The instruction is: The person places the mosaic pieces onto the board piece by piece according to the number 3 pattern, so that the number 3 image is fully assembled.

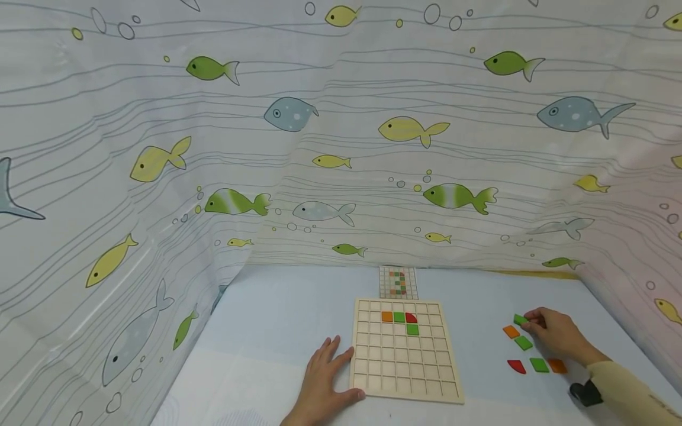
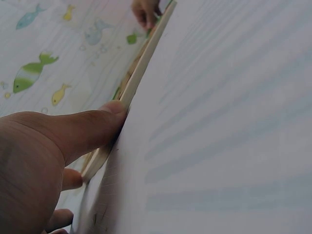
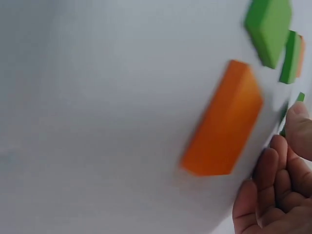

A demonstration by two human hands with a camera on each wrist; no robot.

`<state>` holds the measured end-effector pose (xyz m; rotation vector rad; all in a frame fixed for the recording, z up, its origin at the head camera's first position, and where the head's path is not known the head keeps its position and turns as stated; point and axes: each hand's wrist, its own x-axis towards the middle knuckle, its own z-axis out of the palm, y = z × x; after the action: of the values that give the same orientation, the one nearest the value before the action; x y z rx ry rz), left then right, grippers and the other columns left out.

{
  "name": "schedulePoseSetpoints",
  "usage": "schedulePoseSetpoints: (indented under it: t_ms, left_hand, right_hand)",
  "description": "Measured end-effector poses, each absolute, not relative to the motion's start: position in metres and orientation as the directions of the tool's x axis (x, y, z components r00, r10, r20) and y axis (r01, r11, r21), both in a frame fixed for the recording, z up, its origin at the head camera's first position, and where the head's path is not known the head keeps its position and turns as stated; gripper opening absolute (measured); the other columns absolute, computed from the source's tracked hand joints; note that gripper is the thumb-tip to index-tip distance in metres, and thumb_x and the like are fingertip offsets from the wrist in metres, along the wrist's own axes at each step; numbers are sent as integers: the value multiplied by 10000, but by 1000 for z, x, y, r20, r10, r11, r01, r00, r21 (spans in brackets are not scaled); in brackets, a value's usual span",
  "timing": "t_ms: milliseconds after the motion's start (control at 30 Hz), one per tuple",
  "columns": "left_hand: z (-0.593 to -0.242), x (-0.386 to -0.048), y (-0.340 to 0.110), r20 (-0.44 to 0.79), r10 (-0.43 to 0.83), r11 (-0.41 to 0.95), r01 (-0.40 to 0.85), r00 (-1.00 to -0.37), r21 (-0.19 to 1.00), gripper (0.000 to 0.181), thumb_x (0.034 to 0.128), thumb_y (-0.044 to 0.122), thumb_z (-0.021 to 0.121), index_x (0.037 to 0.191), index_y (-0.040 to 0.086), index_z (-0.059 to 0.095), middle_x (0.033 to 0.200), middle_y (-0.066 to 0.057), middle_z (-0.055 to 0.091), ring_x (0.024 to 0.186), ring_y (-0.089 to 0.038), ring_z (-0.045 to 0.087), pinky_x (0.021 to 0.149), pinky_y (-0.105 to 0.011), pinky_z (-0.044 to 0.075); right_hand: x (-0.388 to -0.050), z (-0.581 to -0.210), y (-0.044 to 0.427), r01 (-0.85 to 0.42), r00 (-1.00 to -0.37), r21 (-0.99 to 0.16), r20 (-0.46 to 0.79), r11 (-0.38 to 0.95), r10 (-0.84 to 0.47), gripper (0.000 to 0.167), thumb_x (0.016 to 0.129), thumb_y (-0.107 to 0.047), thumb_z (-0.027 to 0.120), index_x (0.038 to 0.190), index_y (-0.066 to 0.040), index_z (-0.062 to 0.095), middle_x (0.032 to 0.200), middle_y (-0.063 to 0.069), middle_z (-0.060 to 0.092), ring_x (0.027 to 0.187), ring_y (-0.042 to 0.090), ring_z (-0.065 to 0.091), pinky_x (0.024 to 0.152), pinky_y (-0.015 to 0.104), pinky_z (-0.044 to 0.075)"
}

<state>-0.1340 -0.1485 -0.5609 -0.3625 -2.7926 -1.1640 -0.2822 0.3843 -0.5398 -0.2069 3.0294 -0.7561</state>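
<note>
A wooden grid board (image 1: 396, 367) lies on the table with an orange square tile (image 1: 387, 316), two green square tiles (image 1: 399, 317) and a red quarter-round tile (image 1: 411, 318) in its upper cells. Spread at the board's lower left corner, my left hand (image 1: 325, 384) touches the left edge with its fingers and the front edge with its thumb (image 2: 92, 129). To the right of the board, my right hand (image 1: 556, 334) pinches a green tile (image 1: 520, 319) between thumb and fingertips, at the table surface. In the right wrist view the fingers (image 3: 268, 195) partly hide this tile.
Near my right hand lie loose tiles: orange (image 1: 511, 332), green (image 1: 524, 342), red quarter-round (image 1: 516, 367), green (image 1: 539, 365) and orange (image 1: 557, 366). Behind the board a pattern card (image 1: 398, 290) shows coloured cells on a grid. A fish-printed curtain (image 1: 373, 177) surrounds the table.
</note>
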Motion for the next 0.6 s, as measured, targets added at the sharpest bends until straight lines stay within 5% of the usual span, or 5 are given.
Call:
schedulePoseSetpoints:
  t_ms: [167,400,600]
  left_hand:
    - [-561,-133,-149,163,182,674,244,-970,697,831,782,517,894,1468,130,629,1662,-253,396,1555,-530,283,1195,-804,225]
    - [-562,-134,-149,167,184,679,247,-969,691,831,785,526,890,1471,138,626,1661,-249,400,1553,-528,288,1193,-803,233]
    - [-562,-134,-149,161,174,678,237,-971,695,840,786,541,882,1476,143,619,1667,-240,394,1555,-528,279,1191,-813,219]
  right_hand:
    - [-285,-536,378,-150,-988,-479,33,865,-153,292,989,-126,723,1147,104,639,985,135,704,875,247,623,778,413,596]
    - [-282,-528,348,-200,-979,-507,66,838,-194,303,1010,-128,707,1202,97,642,1017,112,718,864,186,623,677,222,539]
    - [-277,-525,312,-252,-967,-545,103,800,-235,280,999,-113,721,1188,83,656,997,74,720,822,142,613,634,224,520]
